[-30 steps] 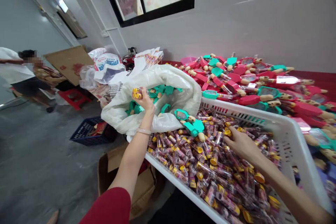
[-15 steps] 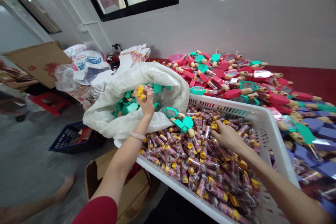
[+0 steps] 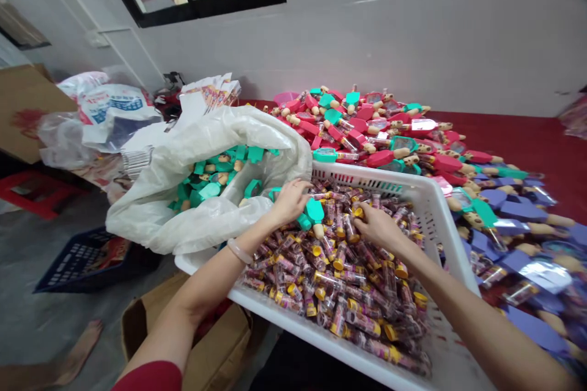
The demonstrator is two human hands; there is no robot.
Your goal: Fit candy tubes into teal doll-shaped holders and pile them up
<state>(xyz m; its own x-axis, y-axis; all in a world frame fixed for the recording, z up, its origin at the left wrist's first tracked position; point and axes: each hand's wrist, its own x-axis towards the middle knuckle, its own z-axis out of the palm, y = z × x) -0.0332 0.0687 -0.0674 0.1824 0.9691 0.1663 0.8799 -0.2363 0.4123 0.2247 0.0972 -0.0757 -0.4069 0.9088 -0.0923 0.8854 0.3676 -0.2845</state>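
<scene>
A white plastic basket [image 3: 433,204] holds a heap of small clear tubes with yellow caps [image 3: 339,281]. Over its back left part is my left hand [image 3: 291,200], next to green toy pieces [image 3: 314,211]; its fingers are bent and what they hold, if anything, is hidden. Deeper in the heap, my right hand [image 3: 376,225] has its fingers closed on a yellow-capped tube [image 3: 357,212]. To the left, an open white sack [image 3: 183,229] contains many green pieces with light brown ends [image 3: 211,189].
Red, green and purple toys [image 3: 367,125] are piled behind and right of the basket. At left are paper stacks [image 3: 137,162], plastic bags, a red stool [image 3: 41,192] and a blue crate [image 3: 87,263]. A cardboard box [image 3: 220,348] stands below; another person's bare foot [image 3: 85,345] shows lower left.
My left hand has moved right and down from above the sack to the tubes, and the yellow-capped tubes it held no longer show. The camera view has shifted right.
</scene>
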